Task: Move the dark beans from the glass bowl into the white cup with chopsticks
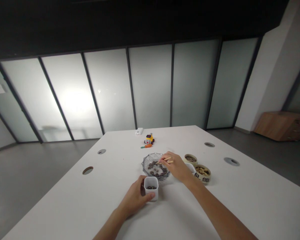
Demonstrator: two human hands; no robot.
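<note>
My left hand (136, 195) is wrapped round a small white square cup (151, 193) that stands on the table. Several dark brown beans or nuts (151, 187) lie inside it. Just beyond the cup sits a clear glass bowl (146, 168) with a wavy rim, holding many more dark pieces (155, 165). Over that bowl's right side, my right hand (171, 163) grips a pair of wooden chopsticks (168, 160), their tips pointing down and left into the bowl. Whether the tips pinch a piece is too small to tell.
Right of the glass bowl stand a white container (190, 167), a round pot (190, 159) and a patterned pot of peanuts (202, 173). Farther back are a toy carrot (148, 146), a yellow toy vehicle (149, 139) and a white box (139, 131). The white table (110, 200) has several round holes.
</note>
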